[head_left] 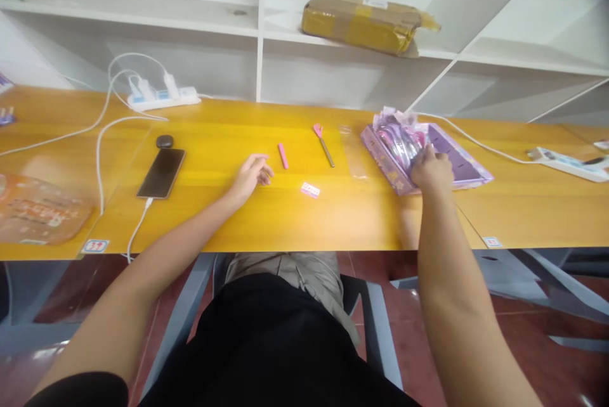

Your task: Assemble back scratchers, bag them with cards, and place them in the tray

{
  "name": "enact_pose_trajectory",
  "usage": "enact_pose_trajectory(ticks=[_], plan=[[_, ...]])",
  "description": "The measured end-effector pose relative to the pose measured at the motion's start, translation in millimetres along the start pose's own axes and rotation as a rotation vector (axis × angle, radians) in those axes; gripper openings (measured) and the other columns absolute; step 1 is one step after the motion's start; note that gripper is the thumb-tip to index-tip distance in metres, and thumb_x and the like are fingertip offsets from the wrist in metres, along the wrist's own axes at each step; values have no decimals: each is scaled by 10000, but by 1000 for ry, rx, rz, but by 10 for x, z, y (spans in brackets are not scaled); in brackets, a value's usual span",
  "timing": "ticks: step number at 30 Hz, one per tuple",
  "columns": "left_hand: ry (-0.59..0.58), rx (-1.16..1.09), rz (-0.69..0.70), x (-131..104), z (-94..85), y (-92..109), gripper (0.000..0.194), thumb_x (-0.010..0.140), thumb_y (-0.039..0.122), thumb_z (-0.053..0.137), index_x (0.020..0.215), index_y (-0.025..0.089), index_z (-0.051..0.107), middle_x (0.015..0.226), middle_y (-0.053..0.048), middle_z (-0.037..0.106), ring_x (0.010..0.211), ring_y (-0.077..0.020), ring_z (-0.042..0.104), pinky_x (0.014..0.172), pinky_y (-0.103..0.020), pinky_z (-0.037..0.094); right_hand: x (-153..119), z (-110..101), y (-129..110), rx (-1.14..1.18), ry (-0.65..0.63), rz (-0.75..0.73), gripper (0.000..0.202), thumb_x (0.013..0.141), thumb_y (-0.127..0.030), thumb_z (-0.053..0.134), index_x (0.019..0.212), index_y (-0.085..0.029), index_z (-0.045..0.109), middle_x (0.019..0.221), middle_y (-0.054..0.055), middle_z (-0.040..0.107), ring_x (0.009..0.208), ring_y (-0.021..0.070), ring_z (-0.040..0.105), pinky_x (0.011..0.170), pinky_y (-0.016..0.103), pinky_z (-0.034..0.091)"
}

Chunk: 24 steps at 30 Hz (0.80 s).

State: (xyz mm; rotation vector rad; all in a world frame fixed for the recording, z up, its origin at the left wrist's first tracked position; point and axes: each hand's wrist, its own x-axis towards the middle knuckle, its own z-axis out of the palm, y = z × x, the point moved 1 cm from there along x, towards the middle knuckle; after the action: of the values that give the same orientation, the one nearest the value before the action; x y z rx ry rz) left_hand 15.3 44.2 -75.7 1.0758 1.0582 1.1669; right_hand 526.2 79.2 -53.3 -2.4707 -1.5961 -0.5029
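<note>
My left hand (253, 177) rests on the yellow table, fingers loosely bent and apart, holding nothing. Just right of it lies a short pink stick (283, 156). Farther right is a small tool with a pink fork-like head and a dark handle (324, 146). A little pink-and-white label (310, 189) lies nearer to me, and a clear plastic sleeve (353, 152) is beside the tool. My right hand (432, 169) reaches into an open purple box (464, 156), its fingers closed at clear-wrapped packets (399, 141). What the fingers grip is hidden.
A phone (162, 174) on a white cable and a dark earbud case (164, 141) lie at left. Power strips stand at back left (164, 97) and right (568, 163). An orange bag (42, 209) lies far left. A taped parcel (361, 21) sits on the shelf.
</note>
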Motion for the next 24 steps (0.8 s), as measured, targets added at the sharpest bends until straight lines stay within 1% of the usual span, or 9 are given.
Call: enact_pose_trajectory(ticks=[2,4,6,9,11,14,18,21,24], plan=[[-7,10,-3,-9,5,17,139,1121,326,550,1153,197,591,756,15,726,557,-117,642,603,-247,455,-49,68,-38,51,-98,53,613,1169,-378,374,1690,-82,506,1416,342,673,1207,381,700,909,430,463],[-11,19,3,-19,10,31,122,1128,291,525,1143,194,599,746,16,722,557,-115,640,598,-243,451,-32,66,-75,83,-135,73,621,1169,-351,353,1717,-73,448,1483,355,635,1256,385,654,942,437,428],[-15,27,2,-28,15,37,119,1130,268,512,1137,193,603,734,17,714,556,-116,639,591,-241,443,35,38,-100,94,-135,72,576,1139,-255,389,1664,-47,502,1451,372,639,1209,370,635,929,434,399],[-25,38,-13,-34,18,28,119,1133,272,515,1129,194,605,720,20,703,552,-116,633,577,-238,430,179,13,-140,90,-132,46,522,1033,-91,510,1536,-1,615,1339,385,669,1089,324,609,893,416,369],[-33,41,-17,-32,14,14,119,1133,278,520,1127,196,606,717,24,698,551,-112,629,574,-235,429,280,9,-183,92,-126,34,512,990,-40,551,1489,18,652,1280,378,688,1041,306,588,881,411,358],[-40,39,-7,-24,1,-5,118,1131,274,521,1131,196,610,722,28,695,551,-106,624,574,-234,430,418,13,-265,118,-107,33,511,1023,-58,531,1514,26,645,1268,367,699,1055,303,578,890,417,358],[-45,38,3,-19,-18,-9,121,1132,248,508,1134,193,616,728,23,697,553,-110,627,576,-241,431,534,50,-353,164,-96,39,570,1054,-82,477,1603,25,586,1351,365,678,1162,314,573,928,414,364],[-55,38,11,-24,-26,-10,119,1131,237,506,1132,195,617,728,23,696,557,-112,630,579,-244,433,511,103,-376,184,-82,60,609,1079,-147,464,1668,-4,527,1413,369,644,1225,341,576,959,423,372],[-76,50,28,-25,-26,-29,117,1129,228,504,1141,198,617,728,26,692,558,-114,628,584,-249,437,377,145,-360,192,-69,87,611,1117,-247,436,1683,-28,510,1426,395,623,1252,373,585,978,454,380]])
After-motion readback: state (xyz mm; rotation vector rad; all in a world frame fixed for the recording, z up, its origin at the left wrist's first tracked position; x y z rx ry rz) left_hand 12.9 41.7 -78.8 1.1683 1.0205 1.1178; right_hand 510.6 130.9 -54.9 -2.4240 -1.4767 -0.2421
